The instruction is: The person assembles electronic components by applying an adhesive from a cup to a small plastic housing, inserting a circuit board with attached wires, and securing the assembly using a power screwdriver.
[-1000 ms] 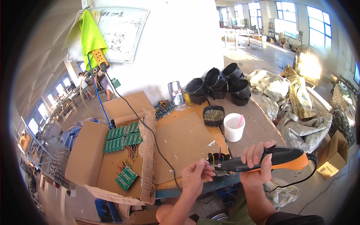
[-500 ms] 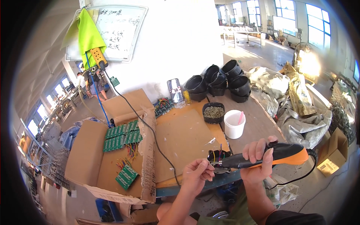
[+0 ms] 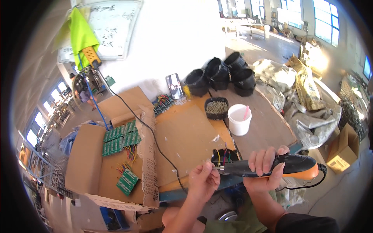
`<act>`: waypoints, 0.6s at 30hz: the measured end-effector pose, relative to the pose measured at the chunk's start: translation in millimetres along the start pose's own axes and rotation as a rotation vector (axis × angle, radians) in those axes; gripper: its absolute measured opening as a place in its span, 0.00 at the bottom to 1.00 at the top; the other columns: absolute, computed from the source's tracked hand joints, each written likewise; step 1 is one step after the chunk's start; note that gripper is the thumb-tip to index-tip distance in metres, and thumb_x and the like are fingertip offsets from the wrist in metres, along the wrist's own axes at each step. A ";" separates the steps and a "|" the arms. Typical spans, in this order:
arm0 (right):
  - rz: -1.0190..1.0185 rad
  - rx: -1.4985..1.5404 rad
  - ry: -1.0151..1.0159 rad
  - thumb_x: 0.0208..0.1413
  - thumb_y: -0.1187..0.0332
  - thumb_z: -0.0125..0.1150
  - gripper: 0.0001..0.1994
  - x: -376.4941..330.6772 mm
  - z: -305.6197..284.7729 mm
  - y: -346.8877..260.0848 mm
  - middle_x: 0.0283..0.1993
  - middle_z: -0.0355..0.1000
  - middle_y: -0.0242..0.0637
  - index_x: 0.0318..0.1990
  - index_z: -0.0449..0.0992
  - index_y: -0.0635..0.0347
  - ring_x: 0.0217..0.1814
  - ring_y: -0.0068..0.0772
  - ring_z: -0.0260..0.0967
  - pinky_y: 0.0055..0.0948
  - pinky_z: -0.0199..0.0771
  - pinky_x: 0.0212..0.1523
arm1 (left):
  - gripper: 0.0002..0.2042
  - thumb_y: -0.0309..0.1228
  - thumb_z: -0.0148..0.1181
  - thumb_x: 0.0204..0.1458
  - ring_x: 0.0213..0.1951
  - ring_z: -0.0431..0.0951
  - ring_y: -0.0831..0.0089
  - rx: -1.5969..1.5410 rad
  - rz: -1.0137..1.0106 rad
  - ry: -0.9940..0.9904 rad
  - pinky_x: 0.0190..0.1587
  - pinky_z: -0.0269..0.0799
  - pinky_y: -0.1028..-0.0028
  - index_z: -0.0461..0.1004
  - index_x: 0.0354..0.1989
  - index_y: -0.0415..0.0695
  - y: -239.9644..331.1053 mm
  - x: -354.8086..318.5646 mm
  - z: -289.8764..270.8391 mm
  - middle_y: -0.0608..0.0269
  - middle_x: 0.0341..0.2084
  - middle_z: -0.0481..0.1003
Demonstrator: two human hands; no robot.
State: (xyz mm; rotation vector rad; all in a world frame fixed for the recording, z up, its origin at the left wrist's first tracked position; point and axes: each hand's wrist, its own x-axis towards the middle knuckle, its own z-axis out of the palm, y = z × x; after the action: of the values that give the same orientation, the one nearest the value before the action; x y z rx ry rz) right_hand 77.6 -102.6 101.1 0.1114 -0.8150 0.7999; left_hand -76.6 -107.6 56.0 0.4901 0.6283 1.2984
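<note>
My right hand [image 3: 265, 167] is wrapped round a black and orange electric screwdriver [image 3: 297, 165], held level with its tip pointing left. A coiled black cord runs from its right end. My left hand [image 3: 203, 179] is closed in a pinch right at the screwdriver's tip; what its fingers hold is too small to make out. Just behind the tip, at the table's front edge, sits a round black housing [image 3: 232, 155] with coloured wires standing up from it. The screwdriver and my fingers hide part of that housing.
Left stands an open cardboard box [image 3: 86, 163] with green circuit boards [image 3: 127, 181]. A dark tray of small screws [image 3: 216, 108], a white tub [image 3: 239, 126], stacked black housings [image 3: 219, 73] and a phone [image 3: 175, 86] stand farther back. A black cable [image 3: 155, 136] crosses the table's cardboard sheet [image 3: 186, 132].
The whole view has shifted slightly, with the table higher in the picture. Both hands keep their pose at the screwdriver. A person in the left background has changed stance.
</note>
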 end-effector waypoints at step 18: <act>0.003 0.087 0.203 0.68 0.57 0.49 0.14 -2.3 -12.0 7.9 0.27 0.61 0.27 0.54 0.60 0.50 0.24 0.23 0.58 0.29 0.64 0.31 | 0.10 0.34 0.59 0.62 0.19 0.69 0.77 0.031 0.154 -0.130 0.20 0.62 0.78 0.78 0.48 0.44 -6.9 5.1 -15.1 0.60 0.24 0.78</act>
State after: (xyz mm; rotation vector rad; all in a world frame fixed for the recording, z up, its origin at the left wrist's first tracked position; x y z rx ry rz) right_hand 78.6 -93.8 89.5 0.1042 -0.5896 0.8350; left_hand -81.0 -104.2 39.6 0.6531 0.5109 1.3913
